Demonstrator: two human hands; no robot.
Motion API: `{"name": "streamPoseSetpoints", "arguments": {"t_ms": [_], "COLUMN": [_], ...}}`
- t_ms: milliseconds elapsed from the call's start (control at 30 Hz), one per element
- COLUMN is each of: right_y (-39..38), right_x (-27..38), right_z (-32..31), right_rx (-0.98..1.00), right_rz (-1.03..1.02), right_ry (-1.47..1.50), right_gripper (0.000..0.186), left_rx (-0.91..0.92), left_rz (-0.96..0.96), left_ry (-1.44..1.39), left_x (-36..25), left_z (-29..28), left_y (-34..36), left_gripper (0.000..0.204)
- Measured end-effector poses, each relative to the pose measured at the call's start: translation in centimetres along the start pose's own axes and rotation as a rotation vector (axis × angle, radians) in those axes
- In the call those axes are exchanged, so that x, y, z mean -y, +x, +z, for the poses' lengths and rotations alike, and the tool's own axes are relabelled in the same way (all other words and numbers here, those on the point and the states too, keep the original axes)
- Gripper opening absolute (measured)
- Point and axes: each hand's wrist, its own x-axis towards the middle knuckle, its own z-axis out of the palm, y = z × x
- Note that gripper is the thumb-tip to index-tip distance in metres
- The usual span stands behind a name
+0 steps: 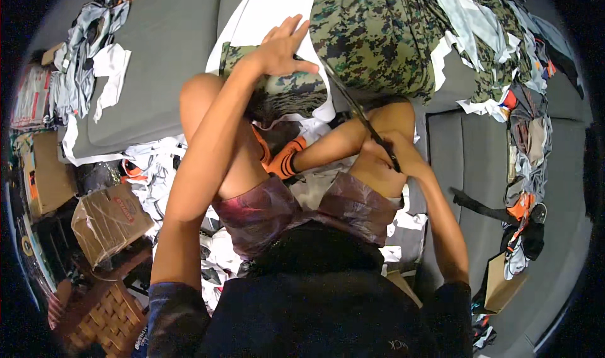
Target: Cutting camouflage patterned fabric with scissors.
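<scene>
My left hand [283,50] lies with its fingers spread on a camouflage fabric piece and white fabric [277,8] at the edge of the grey cushioned surface. A long, narrow dark strip [354,106] runs straight from beside that fabric down to my right hand [394,153]. The fingers of my right hand are closed around its lower end, close to my right knee; its exact kind is unclear. Green digital-camouflage fabric [378,33] spreads over the cushion to the right of my left hand.
White and grey fabric scraps [476,30] lie over the camouflage cloth. More scraps [157,175] cover the floor around my crossed legs. A taped cardboard box [112,222] and a woven basket [107,320] stand at left. Grey cushions [479,150] extend along the right, with a black strap [482,207].
</scene>
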Motion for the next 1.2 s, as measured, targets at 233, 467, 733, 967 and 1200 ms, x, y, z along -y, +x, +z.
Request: {"name": "streamPoseSetpoints", "arguments": {"t_ms": [233, 467, 733, 967, 1200], "right_y": [2.2, 2.9, 3.0, 3.0, 2.9], "right_x": [1.0, 1.4, 0.4, 0.4, 1.5], "right_z": [1.2, 1.2, 1.0, 1.4, 2.1], "right_rx": [-0.031, -0.049, -0.021, -0.04, -0.084], "right_rz": [-0.075, -0.068, -0.087, -0.029, -0.043], "right_ry": [0.062, 0.021, 0.02, 0.033, 0.03], "right_gripper": [0.036, 0.035, 0.039, 0.04, 0.04], "left_rx": [0.049, 0.131, -0.033, 0.004, 0.054], "left_rz": [0.075, 0.255, 0.439, 0.39, 0.346], "left_ry": [-0.277, -0.396, -0.218, -0.173, -0.153], "left_x": [1.4, 1.4, 1.4, 1.5, 1.4], "left_z": [-3.0, -4.0, -1.6, -1.6, -1.7], "left_y": [0.7, 2.8, 3.1, 3.3, 3.3], "left_gripper": [0.087, 0.065, 0.068, 0.077, 0.082]}}
